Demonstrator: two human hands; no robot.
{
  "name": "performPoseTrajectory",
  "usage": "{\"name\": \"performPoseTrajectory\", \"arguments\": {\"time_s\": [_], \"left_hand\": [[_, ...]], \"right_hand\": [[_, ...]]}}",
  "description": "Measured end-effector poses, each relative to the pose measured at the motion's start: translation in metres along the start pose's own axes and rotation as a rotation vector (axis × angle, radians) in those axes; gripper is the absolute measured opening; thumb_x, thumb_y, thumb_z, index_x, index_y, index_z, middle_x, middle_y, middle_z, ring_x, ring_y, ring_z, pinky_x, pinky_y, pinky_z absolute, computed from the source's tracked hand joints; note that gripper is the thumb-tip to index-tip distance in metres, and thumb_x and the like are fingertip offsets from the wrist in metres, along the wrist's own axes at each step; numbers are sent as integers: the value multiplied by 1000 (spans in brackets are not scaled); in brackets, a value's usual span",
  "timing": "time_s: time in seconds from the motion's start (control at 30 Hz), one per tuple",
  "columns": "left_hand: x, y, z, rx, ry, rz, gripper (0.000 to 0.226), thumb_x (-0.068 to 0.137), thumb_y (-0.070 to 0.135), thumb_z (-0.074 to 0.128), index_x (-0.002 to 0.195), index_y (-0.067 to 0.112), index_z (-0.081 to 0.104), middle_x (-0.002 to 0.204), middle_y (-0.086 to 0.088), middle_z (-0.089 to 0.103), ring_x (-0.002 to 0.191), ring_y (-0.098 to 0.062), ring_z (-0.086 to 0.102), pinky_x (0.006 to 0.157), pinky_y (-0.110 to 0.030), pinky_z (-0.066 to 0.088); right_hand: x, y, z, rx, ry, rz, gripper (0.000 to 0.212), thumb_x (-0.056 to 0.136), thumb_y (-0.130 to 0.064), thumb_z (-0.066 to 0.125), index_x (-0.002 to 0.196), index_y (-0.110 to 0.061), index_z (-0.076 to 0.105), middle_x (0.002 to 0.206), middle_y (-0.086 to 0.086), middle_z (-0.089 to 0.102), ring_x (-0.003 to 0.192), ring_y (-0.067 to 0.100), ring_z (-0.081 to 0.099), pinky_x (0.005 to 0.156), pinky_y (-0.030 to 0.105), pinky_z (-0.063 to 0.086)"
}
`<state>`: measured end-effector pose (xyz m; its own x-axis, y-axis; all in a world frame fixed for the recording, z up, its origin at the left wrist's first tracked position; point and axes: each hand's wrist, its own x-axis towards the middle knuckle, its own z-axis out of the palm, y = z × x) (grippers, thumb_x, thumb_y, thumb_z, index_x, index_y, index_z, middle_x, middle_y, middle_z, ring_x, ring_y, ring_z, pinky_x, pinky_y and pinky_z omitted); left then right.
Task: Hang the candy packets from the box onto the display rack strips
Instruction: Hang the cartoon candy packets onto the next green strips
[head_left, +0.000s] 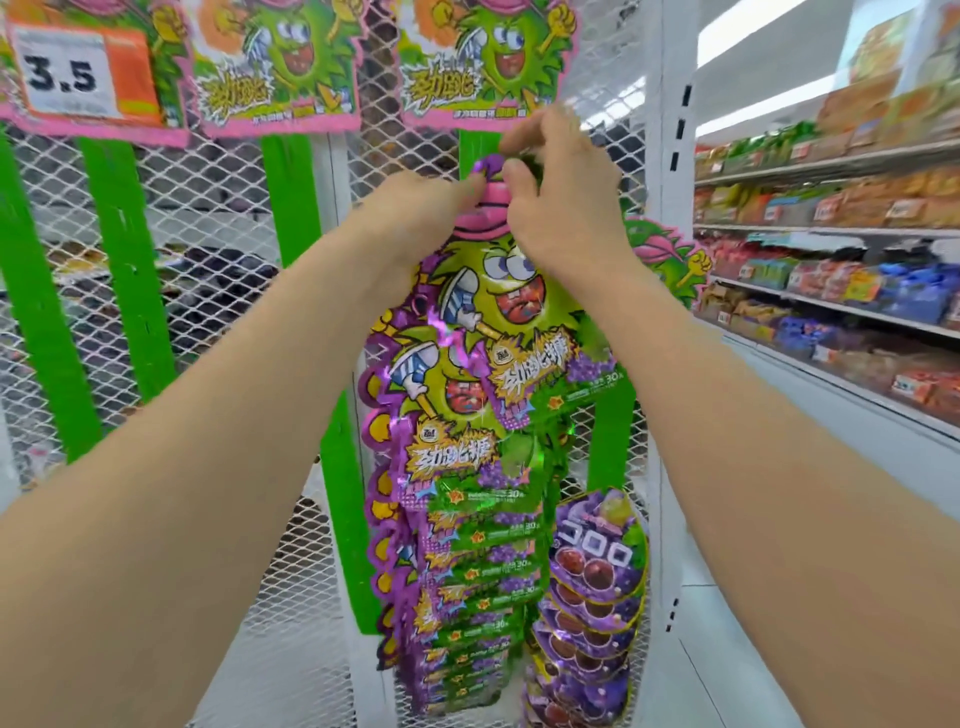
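A green and purple candy packet (511, 306) with a cartoon face hangs topmost on a green display strip (478, 148). My left hand (415, 208) pinches the packet's pink top edge from the left. My right hand (558, 197) pinches the same top edge from the right, fingers curled against the strip. Below it several identical packets (467, 545) overlap down the strip. The box is out of sight.
Bare green strips (127, 260) hang on the white mesh rack (223, 171) to the left, under cartoon header cards and a 3.5 price tag (67, 73). Purple grape candy packets (597, 582) hang lower right. Stocked store shelves (831, 270) line the aisle on the right.
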<state>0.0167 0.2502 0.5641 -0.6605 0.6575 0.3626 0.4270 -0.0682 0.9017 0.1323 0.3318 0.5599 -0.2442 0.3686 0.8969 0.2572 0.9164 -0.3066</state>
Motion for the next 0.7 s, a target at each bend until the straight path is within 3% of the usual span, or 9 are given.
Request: {"name": "performPoseTrajectory", "arguments": {"time_s": [0.07, 0.17, 0.2, 0.27, 0.33, 0.43, 0.5, 0.6, 0.7], "left_hand": [[-2, 2, -3, -85, -11, -25, 68, 80, 61, 84, 127, 15, 66, 127, -1, 69, 109, -20, 61, 95, -35, 46], [22, -12, -6, -247, -95, -130, 93, 31, 58, 98, 112, 18, 78, 117, -3, 78, 115, -32, 71, 100, -53, 53], [33, -17, -6, -265, -125, -141, 90, 25, 54, 97, 107, 20, 81, 114, -3, 80, 116, -34, 71, 100, -57, 54], [34, -16, -9, -239, -121, -104, 61, 42, 49, 91, 94, 20, 83, 105, -3, 82, 112, -34, 73, 102, -57, 54], [11, -7, -11, -174, -64, -77, 41, 57, 45, 86, 88, 19, 83, 100, -5, 82, 109, -34, 75, 103, -55, 56], [-2, -4, -12, -89, -50, -50, 44, 67, 47, 86, 99, 19, 77, 106, -3, 80, 105, -30, 74, 102, -48, 56], [-5, -6, -12, -10, -55, 20, 37, 82, 45, 84, 108, 20, 75, 112, 2, 76, 107, -20, 69, 102, -38, 53], [-11, -18, -10, 139, 14, 278, 13, 99, 30, 72, 104, 20, 78, 97, 2, 76, 90, -12, 66, 92, -35, 57], [-17, -39, -4, 386, 161, 530, 28, 97, 25, 73, 124, 17, 69, 103, 3, 69, 96, -18, 67, 93, -39, 55]], "right_hand": [[0, 1, 3, 27, 54, -16, 15, 92, -17, 60, 106, -19, 66, 92, -21, 63, 97, 13, 68, 96, 49, 51], [4, 0, 4, 59, 112, -2, 13, 87, -17, 66, 97, -20, 74, 88, -17, 68, 83, 4, 66, 87, 32, 54], [6, -1, 4, 68, 114, 7, 13, 86, -16, 68, 96, -20, 76, 87, -15, 70, 80, 1, 65, 84, 25, 53], [8, -2, 3, 71, 103, 19, 13, 85, -15, 70, 93, -20, 79, 83, -14, 70, 73, -7, 62, 78, 12, 50], [5, -1, 5, 59, 99, 28, 14, 83, -15, 70, 91, -22, 80, 80, -16, 68, 71, -11, 59, 76, 9, 48], [0, -2, 4, 29, 113, 48, 14, 82, -16, 70, 89, -24, 79, 80, -18, 65, 71, -9, 57, 85, 17, 48], [-4, -3, 3, 16, 114, 63, 14, 82, -16, 71, 89, -23, 80, 79, -18, 64, 70, -7, 57, 82, 12, 45], [-19, 1, 5, 8, 78, 65, 13, 84, -17, 72, 93, -23, 79, 86, -16, 68, 78, 0, 62, 85, 22, 50], [-37, 11, 9, 25, 60, 54, 17, 85, -18, 76, 102, -23, 76, 89, -19, 65, 84, 3, 63, 86, 28, 53]]}}
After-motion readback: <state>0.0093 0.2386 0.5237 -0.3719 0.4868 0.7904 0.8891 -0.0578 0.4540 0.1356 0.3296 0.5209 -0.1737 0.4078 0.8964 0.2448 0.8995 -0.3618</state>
